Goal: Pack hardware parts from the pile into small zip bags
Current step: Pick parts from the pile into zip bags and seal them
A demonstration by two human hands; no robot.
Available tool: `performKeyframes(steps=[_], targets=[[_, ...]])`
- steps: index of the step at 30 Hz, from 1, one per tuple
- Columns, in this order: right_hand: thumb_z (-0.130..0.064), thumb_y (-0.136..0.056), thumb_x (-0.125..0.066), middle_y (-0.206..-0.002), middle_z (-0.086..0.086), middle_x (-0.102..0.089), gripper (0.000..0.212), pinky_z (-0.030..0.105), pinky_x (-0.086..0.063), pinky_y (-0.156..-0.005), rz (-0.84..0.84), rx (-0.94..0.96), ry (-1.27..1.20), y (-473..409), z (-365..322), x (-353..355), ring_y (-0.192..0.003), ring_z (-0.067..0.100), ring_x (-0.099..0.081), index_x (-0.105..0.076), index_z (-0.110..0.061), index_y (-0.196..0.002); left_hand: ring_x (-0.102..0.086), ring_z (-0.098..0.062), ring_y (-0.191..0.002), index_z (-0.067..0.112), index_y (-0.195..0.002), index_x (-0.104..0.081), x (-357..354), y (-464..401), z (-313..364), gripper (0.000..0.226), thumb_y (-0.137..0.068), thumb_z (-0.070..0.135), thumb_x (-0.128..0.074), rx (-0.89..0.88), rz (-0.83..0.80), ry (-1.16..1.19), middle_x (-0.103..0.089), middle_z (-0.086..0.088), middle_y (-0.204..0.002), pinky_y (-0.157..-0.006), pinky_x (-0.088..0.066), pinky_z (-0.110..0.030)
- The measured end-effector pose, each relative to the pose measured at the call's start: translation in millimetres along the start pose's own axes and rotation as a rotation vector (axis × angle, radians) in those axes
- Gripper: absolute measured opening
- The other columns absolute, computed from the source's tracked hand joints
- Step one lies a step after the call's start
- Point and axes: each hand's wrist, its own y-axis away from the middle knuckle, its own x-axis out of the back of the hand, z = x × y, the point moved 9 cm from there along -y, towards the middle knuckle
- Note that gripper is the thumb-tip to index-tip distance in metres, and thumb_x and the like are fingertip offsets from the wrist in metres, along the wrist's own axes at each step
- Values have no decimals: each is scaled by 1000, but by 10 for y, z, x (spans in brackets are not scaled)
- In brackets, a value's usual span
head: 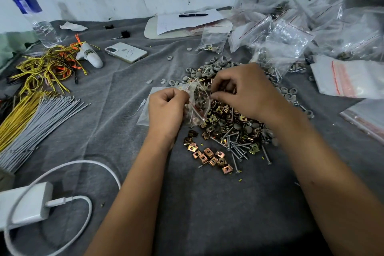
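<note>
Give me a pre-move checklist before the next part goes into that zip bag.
1. Left hand grips the small zip bag: ok.
2. Right hand pinching at the bag's mouth: ok.
3. Bag mouth open wide enough: cannot tell.
4. Parts already inside the bag: ok.
5. Pile of clip nuts, screws and grey washers beside the bag: ok.
6. Part count in the bag: cannot tell.

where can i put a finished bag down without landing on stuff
Bare cloth lies between the phone, the grey ties and the left hand; also in front of the clips, by the white cable. Crowded: far right, under the bag heap.
</note>
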Motion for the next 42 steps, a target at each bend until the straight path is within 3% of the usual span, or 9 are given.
performKeyframes(steps=[6,10,16,23,31,34,38,40,42], targets=[[-19,-79,-88,-72,-22,-72,17,6,-46,-56,-517,-140,86,180,211,-86,-66,-8,-67,-79,-32,-83,-42,-16,-51,12,-56,-51,-42,-28,-31,36,-89,2,-62,-31,-31,-33,-46,-3,-54,-52,-33,-25],[-25,-73,-92,-71,-12,-72,24,18,-47,-54,-618,-190,195,254,236,-195,-59,0,-65,-77,-38,-88,-41,-7,-44,17,-53,-49,-78,-25,-40,40,-88,0,-62,-54,-50,-53,-47,6,-49,-46,-33,-20],[-29,-76,-90,-63,-15,-64,18,21,-39,-56,-611,-229,310,243,231,-240,-62,0,-61,-77,-32,-88,-38,-8,-44,18,-52,-48,-80,-20,-40,41,-87,0,-61,-62,-57,-47,-45,6,-49,-46,-31,-22],[-27,-80,-87,-64,-10,-68,17,21,-45,-57,-550,-219,280,227,217,-192,-56,1,-63,-72,-23,-73,-41,-9,-46,19,-51,-51,-81,-7,-18,41,-87,1,-61,-72,-66,-65,-48,5,-49,-49,-33,-23],[-26,-83,-84,-71,-16,-65,13,7,-43,-60,-129,9,-15,-31,-197,-64,-65,-8,-60,-71,-25,-81,-44,-9,-46,16,-56,-56,-110,32,76,33,-86,3,-64,-112,-92,-56,-51,5,-49,-48,-35,-23],[-13,-86,-79,-85,-10,-71,11,14,-45,-70,-176,85,81,-72,-284,-272,-75,2,-62,-76,-20,-93,-44,-11,-48,15,-57,-57,-122,70,148,25,-81,12,-63,-149,-105,-29,-50,3,-50,-50,-35,-25],[-1,-86,-71,-83,-9,-69,19,6,-36,-68,-174,107,83,-48,-264,-394,-77,6,-59,-77,-18,-94,-43,-11,-48,16,-56,-58,-87,73,184,23,-79,16,-63,-169,-77,-1,-51,1,-51,-49,-34,-25],[-2,-89,-71,-92,-6,-75,22,7,-40,-75,-167,94,40,-51,-237,-378,-84,7,-65,-80,-18,-101,-42,-10,-47,19,-55,-57,-74,63,182,25,-78,16,-63,-168,-61,2,-50,2,-50,-48,-33,-23],[-3,-91,-70,-99,-5,-77,25,17,-48,-85,-203,89,13,-46,-227,-362,-91,8,-69,-80,-19,-107,-43,-12,-49,21,-53,-56,-68,52,160,29,-80,15,-64,-157,-51,6,-50,3,-50,-50,-35,-26]])
